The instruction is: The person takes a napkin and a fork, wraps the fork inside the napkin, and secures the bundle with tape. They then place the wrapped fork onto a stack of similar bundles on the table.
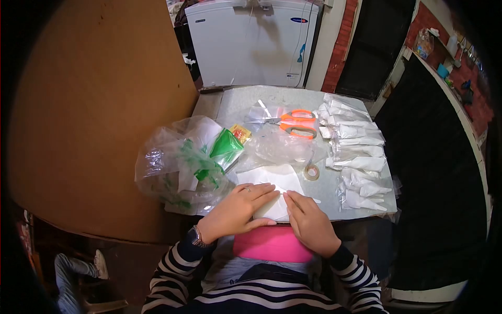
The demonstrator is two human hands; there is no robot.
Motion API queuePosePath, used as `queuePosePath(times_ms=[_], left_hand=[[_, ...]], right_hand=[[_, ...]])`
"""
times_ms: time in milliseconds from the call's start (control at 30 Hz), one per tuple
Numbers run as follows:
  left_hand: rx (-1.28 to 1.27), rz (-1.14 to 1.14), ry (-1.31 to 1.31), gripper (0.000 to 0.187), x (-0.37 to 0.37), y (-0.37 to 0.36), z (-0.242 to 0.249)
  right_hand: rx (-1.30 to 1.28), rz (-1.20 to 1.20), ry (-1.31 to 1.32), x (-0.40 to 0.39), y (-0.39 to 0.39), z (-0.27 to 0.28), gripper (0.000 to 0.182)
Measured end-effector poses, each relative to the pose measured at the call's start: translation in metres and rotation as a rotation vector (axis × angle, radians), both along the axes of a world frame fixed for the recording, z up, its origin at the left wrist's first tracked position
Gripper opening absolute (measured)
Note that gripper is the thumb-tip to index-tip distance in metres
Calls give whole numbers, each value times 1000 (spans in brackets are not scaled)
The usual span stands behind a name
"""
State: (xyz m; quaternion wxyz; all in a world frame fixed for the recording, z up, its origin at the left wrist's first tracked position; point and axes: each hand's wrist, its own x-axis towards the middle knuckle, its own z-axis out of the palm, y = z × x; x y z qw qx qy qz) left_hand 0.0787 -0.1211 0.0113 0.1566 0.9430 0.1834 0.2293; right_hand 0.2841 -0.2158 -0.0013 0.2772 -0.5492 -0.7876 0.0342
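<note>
A white paper sheet [274,175] lies at the near edge of the table, partly folded over. My left hand [238,205] rests on it with fingers stretched flat and the thumb apart, along the near side. From the right, my right hand [309,215] grips the folded part, its fingertips close to those of the left. The undersides of the fingers are hidden. Just beyond the sheet sits a roll of clear tape [311,172]. Orange-handled scissors [298,124] lie farther back on clear plastic [280,146].
Several white paper pieces in clear wrappers [361,150] line the table's right side. At left are a crumpled plastic bag [170,162] and a green packet [226,149]. A brown panel [99,120] borders the left; a white freezer [251,44] stands behind the table.
</note>
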Motion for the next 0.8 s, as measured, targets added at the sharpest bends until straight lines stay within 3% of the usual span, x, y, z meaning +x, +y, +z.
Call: queuePosePath(times_ms=[133,233,333,633,733,800], left_hand=[[-162,-119,-59,36,-5,20,-14],[-235,23,-112,29,-3,20,-17],[-13,35,-58,28,1,18,-13],[22,150,-101,30,2,14,-18],[29,527,-217,35,5,5,-25],[77,666,-121,41,10,0,-21]], right_hand=[[-11,37,48,6,1,-1,36],[-15,47,57,8,3,0,36],[-10,43,84,7,5,-2,35],[20,48,96,7,4,-8,36],[3,37,104,6,4,-6,37],[1,15,123,1,4,-3,37]])
